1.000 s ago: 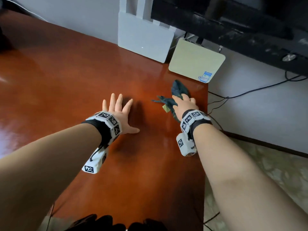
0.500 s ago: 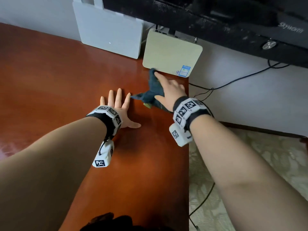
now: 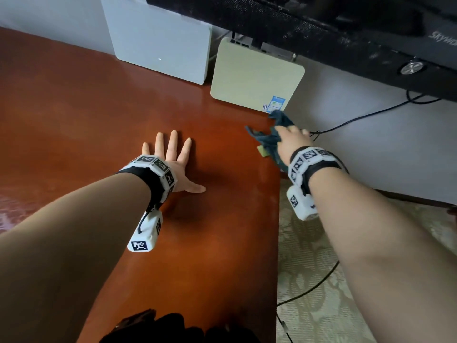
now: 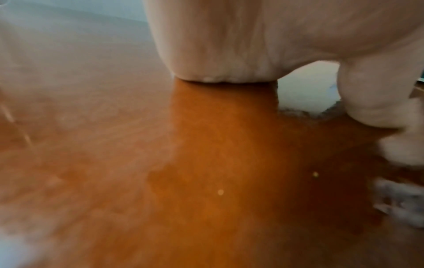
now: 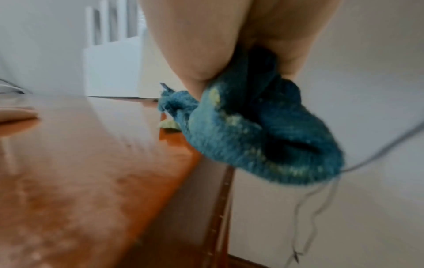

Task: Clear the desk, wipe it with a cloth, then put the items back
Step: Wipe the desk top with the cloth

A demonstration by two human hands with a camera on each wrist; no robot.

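A glossy red-brown desk [image 3: 99,125] fills the head view. My left hand [image 3: 170,157] lies flat on it near the middle, fingers straight and spread; the left wrist view shows the palm [image 4: 220,45] pressed on the wood [image 4: 183,163]. My right hand [image 3: 291,139] grips a bunched dark blue cloth [image 3: 272,137] at the desk's right edge, near the far corner. In the right wrist view the blue cloth [image 5: 252,130], flecked with pale yellow, hangs partly past the desk edge [image 5: 188,154] while the fingers [image 5: 195,54] curl round it.
A white flat box [image 3: 158,38] and a beige flat device [image 3: 254,75] with a blue sticker stand at the desk's back edge against the wall. A black television [image 3: 321,26] hangs above. Black cables [image 3: 358,117] run along the wall and over the patterned floor [image 3: 321,280].
My right hand has swept the cloth from the desk's back near the beige device out to the right edge. The left hand stays flat in place; the head view shifted right.
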